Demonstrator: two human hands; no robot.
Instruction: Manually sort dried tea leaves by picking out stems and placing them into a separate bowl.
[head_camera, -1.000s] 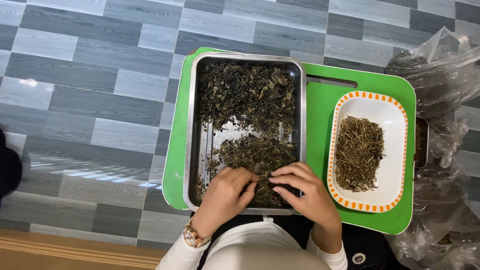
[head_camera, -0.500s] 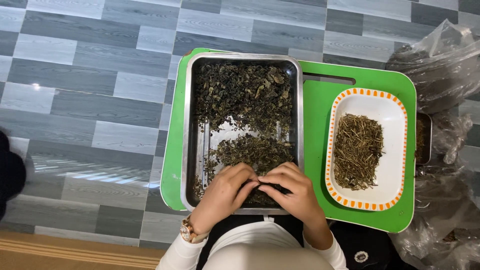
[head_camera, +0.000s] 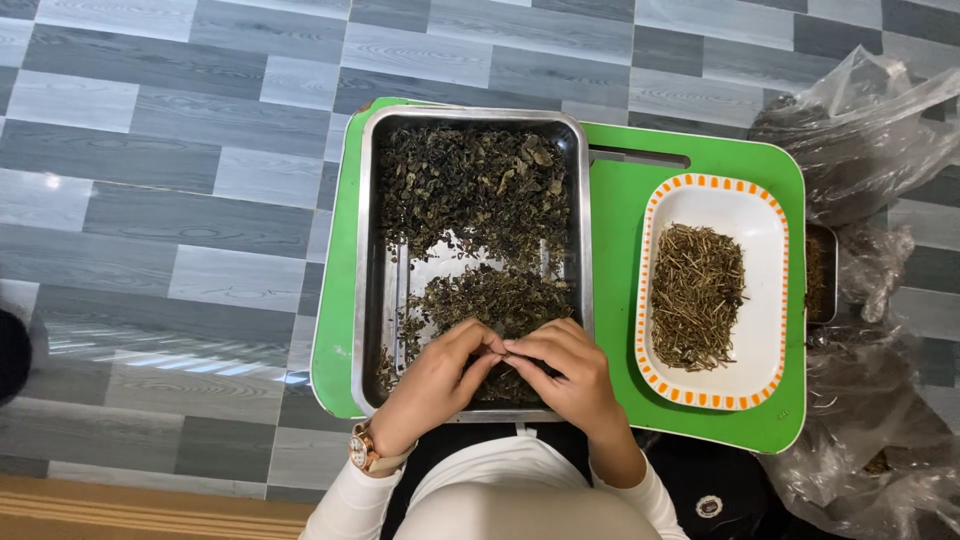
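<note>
The dried dark leaves lie in a steel tray, heaped thickest at the far end, with a second clump nearer and bare metal showing between them. Over the near end of the tray the left hand and the right hand meet fingertip to fingertip, each pinching at a small bit of leaf; the piece itself is too small and too covered by the fingers to make out. The hands hide the near part of the leaf pile and much of the tray's near rim. A watch sits on the left wrist.

The steel tray rests on the left part of a green tray, its right wall close to a slot in the green surface. On the right part stands a white dish with an orange-dotted rim, holding a pile of pale dry stems, with bare white room at its far and near ends. Past the green tray's right edge a second metal container is mostly hidden. Crumpled clear plastic bags crowd the right side and run out of view. To the left and far side the grey tiled floor lies open. The person's white sleeves are cut off at the near edge.
</note>
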